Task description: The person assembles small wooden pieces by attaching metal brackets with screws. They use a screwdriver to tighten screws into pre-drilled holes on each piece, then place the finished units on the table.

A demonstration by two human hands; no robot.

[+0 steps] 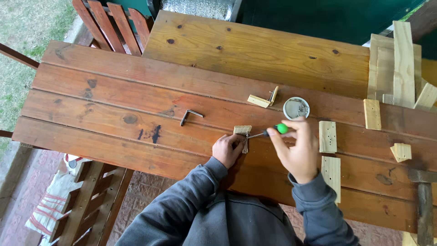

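Gripping a green-handled screwdriver [273,131], right hand [298,152] aims its tip at a small wooden block [242,130]; left hand [227,149] clamps the block to steady it.

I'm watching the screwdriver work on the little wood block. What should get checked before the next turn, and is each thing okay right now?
1. Left hand steadying the small wood block: ok, fingers rest against it.
2. Right hand gripping the green-handled screwdriver: ok, fingertips are wrapped around the handle.
3. Screwdriver tip seated in a screw: cannot tell, too small to see.
4. Left fingers away from the tip: not ok, they sit very close to it.
5. Spare screws nearby: ok, the round dish beside the right hand holds small metal pieces.
6. Block flat on the wooden table: cannot tell, the hand hides part of it.
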